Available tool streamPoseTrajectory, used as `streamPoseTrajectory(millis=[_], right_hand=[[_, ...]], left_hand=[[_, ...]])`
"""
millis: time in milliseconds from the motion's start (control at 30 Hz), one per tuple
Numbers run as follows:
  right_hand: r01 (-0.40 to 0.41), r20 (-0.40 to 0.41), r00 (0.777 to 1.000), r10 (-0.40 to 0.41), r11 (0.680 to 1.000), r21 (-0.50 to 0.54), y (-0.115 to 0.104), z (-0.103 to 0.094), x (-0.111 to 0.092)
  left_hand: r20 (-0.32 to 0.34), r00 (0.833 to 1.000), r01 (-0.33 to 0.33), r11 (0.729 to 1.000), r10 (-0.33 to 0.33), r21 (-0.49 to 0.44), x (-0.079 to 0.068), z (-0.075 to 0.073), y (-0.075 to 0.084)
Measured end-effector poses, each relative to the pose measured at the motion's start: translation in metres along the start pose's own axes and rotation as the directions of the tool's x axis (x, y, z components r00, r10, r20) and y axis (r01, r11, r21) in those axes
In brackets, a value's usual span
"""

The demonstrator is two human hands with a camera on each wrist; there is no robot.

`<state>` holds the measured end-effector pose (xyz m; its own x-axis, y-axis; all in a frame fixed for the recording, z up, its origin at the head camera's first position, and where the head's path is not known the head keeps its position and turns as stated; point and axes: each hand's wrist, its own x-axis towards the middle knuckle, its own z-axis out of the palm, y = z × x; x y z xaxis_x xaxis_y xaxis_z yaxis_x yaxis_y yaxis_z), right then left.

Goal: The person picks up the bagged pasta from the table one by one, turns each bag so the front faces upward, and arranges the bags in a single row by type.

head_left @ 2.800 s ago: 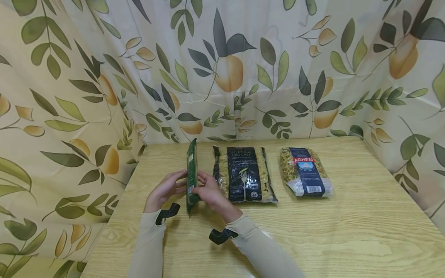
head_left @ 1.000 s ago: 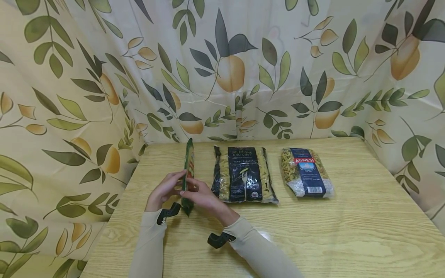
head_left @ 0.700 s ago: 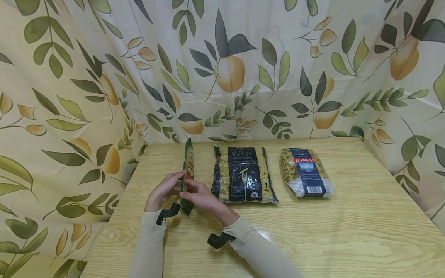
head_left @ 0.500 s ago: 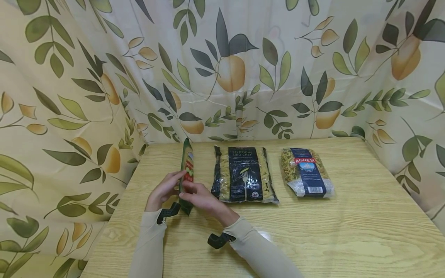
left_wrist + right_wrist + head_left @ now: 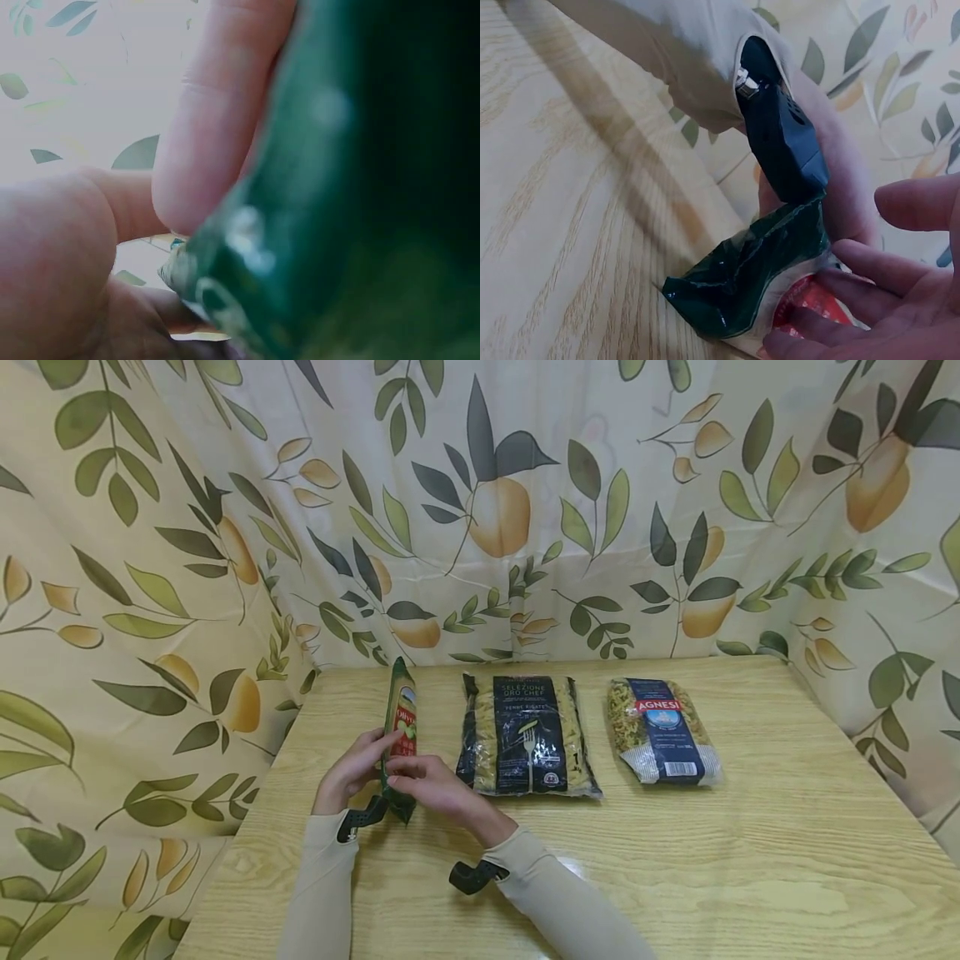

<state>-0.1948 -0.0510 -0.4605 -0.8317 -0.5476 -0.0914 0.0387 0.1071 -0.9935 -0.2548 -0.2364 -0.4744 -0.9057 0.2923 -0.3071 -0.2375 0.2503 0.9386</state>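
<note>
In the head view, a green packet of olives stands tilted on the left part of the table, its red label with olives partly facing me. My left hand holds it by its left edge, with a fingertip over the front. My right hand touches the lower front with its fingers. In the right wrist view, the right fingers lie fairly straight against the red label, and the thumb stands away from it. Close up in the left wrist view, the blurred green wrapper lies against a left finger.
A black-labelled bag of penne lies just right of the packet. Further right lies an Agnesi pasta bag. A curtain printed with fruit and leaves surrounds the wooden table. Black wrist cameras sit under both sleeves.
The packet has turned from nearly edge-on, so its red label now shows more, and its top leans further left. My right hand has moved left with it; the left hand has barely moved.
</note>
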Motion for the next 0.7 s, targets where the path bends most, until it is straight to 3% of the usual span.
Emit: streamPoseTrajectory(millis=[333,700], right_hand=[[-0.006,-0.019,1.000,0.007,1.000,0.030,0.0028,-0.0015,0.0003],[-0.075,-0.204,0.973,0.110,0.982,0.175,0.0017,0.0019,0.0022]], left_hand=[[0.012,0.999,-0.037,0.999,0.037,0.017,-0.0024,-0.0034,-0.0033],[-0.013,0.999,-0.043,0.999,0.043,-0.021,-0.0007,-0.0052,-0.0059]])
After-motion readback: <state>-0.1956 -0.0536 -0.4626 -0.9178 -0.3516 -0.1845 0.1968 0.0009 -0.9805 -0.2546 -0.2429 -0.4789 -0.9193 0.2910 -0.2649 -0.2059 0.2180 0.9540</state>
